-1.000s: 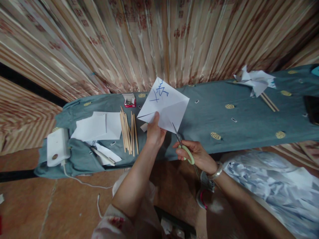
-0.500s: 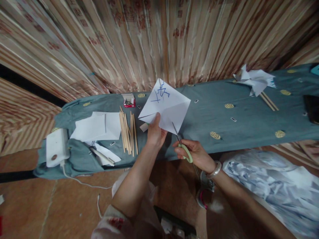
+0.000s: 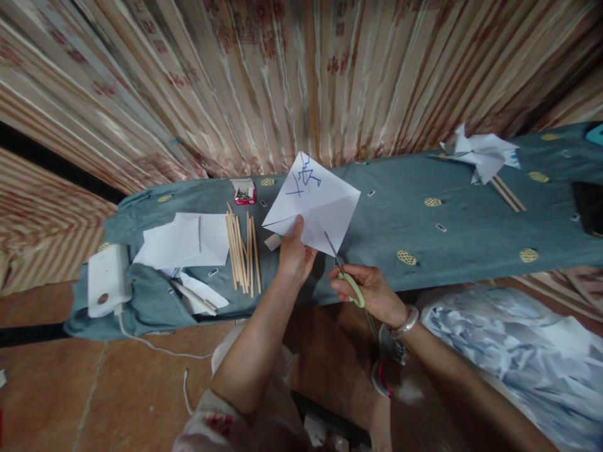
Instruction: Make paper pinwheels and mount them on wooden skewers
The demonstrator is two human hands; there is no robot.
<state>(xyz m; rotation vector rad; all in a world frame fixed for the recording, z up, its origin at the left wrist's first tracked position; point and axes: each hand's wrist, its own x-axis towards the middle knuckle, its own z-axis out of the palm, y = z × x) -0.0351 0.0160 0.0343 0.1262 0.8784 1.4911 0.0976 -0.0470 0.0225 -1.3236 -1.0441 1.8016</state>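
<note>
My left hand (image 3: 294, 254) pinches the lower corner of a white square paper (image 3: 313, 201) with blue pen scribbles near its top, holding it up above the blue-grey cloth-covered table (image 3: 424, 226). My right hand (image 3: 367, 290) grips green-handled scissors (image 3: 343, 270); their blades point up into the paper's lower right edge. A bangle sits on my right wrist.
On the cloth to the left lie a bundle of wooden sticks (image 3: 242, 251), white paper sheets (image 3: 181, 238), a small red box of pins (image 3: 245, 191), a pen and a white power adapter (image 3: 108, 279) with cord. A paper pinwheel on sticks (image 3: 485, 157) lies at far right. Striped curtain behind.
Almost nothing: the paper and both hands have shifted very slightly; the scissors stay at the paper's lower right edge.
</note>
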